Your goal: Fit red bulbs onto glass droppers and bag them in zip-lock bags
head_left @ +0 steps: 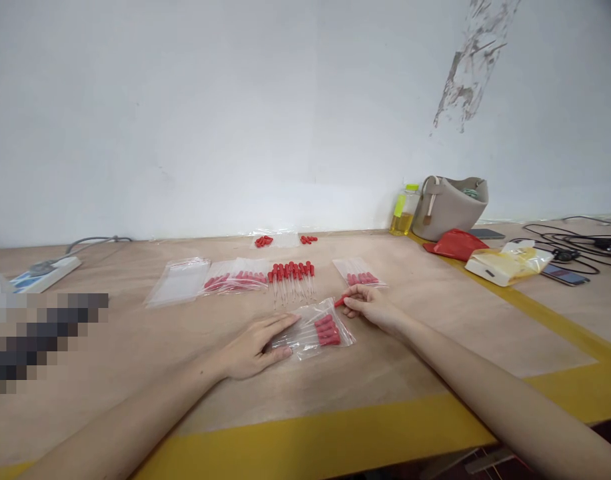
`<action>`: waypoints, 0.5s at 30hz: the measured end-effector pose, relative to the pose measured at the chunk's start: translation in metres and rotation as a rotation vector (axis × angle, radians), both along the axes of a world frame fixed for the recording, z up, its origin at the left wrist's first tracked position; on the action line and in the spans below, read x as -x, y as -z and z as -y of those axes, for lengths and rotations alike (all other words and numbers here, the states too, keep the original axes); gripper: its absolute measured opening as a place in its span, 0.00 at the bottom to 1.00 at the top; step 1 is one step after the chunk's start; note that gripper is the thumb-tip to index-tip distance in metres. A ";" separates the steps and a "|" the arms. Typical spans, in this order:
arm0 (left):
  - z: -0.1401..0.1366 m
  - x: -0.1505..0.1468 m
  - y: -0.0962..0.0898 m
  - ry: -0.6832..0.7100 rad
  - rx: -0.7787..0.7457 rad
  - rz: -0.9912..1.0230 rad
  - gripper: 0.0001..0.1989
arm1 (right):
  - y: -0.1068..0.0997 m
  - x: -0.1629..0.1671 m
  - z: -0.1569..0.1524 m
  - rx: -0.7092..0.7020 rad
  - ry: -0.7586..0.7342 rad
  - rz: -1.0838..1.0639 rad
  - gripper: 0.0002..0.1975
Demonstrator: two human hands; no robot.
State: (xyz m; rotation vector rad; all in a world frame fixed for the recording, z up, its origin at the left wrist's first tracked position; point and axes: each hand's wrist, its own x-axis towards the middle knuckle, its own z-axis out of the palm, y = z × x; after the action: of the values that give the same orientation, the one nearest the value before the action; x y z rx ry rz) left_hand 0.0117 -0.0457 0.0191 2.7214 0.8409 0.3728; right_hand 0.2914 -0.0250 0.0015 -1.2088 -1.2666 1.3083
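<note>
My right hand [368, 305] pinches a dropper by its red rubber bulb [340, 302] at the upper right edge of a clear plastic zip bag [305, 352]. Several droppers with red bulbs [328, 331] lie side by side inside this bag, their bulbs towards the right. Lying over the bag's left end, my left hand [258, 345] has its fingers stretched out and its thumb apart. Just behind the bag is a row of loose droppers [291, 272], bulbs pointing away from me. How far the pinched dropper's stem goes into the bag is hard to make out.
Filled dropper bags [240, 277] and flat clear bags [180, 280] lie left of the row; another filled bag [358, 272] lies right. Loose red bulbs [264, 241] sit near the wall. Farther right are a bottle [404, 212], a grey bag [448, 210], a phone [565, 274] and cables.
</note>
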 end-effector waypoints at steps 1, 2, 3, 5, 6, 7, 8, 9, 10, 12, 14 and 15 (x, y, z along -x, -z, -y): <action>0.000 0.000 0.000 0.004 -0.001 0.001 0.26 | 0.000 -0.002 0.000 -0.019 -0.059 0.038 0.06; 0.000 0.000 0.000 0.006 -0.001 0.001 0.26 | -0.001 -0.004 0.000 -0.038 -0.115 0.068 0.07; 0.000 -0.001 -0.001 0.007 0.000 0.001 0.26 | -0.001 -0.005 -0.001 -0.053 -0.165 0.092 0.09; 0.000 -0.001 -0.001 0.009 0.004 0.003 0.26 | -0.001 -0.006 -0.004 -0.061 -0.222 0.124 0.11; 0.000 -0.001 -0.001 0.009 0.005 0.005 0.26 | 0.000 -0.006 -0.006 -0.055 -0.223 0.135 0.12; -0.001 -0.002 0.000 0.009 0.005 0.008 0.26 | 0.001 -0.004 -0.007 -0.044 -0.207 0.144 0.12; -0.001 -0.002 0.000 0.010 0.003 0.011 0.26 | 0.001 -0.003 -0.009 -0.033 -0.180 0.148 0.12; -0.001 -0.002 0.000 0.010 0.000 0.013 0.26 | 0.002 -0.001 -0.010 -0.022 -0.150 0.151 0.11; -0.001 -0.002 0.000 0.010 -0.002 0.015 0.26 | 0.003 0.001 -0.011 -0.015 -0.126 0.155 0.11; -0.002 -0.002 0.001 0.010 -0.001 0.014 0.26 | 0.003 0.003 -0.011 -0.021 -0.122 0.169 0.11; -0.002 -0.002 0.001 0.010 0.004 0.013 0.26 | 0.003 0.003 -0.009 -0.047 -0.176 0.185 0.12; -0.002 -0.002 0.001 0.010 0.006 0.015 0.26 | 0.002 0.003 -0.008 -0.058 -0.208 0.191 0.13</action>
State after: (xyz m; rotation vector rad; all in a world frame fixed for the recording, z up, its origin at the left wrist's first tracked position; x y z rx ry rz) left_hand 0.0139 -0.0442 0.0182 2.7130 0.8228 0.3875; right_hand 0.2882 -0.0167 -0.0007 -1.2087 -1.5922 1.3165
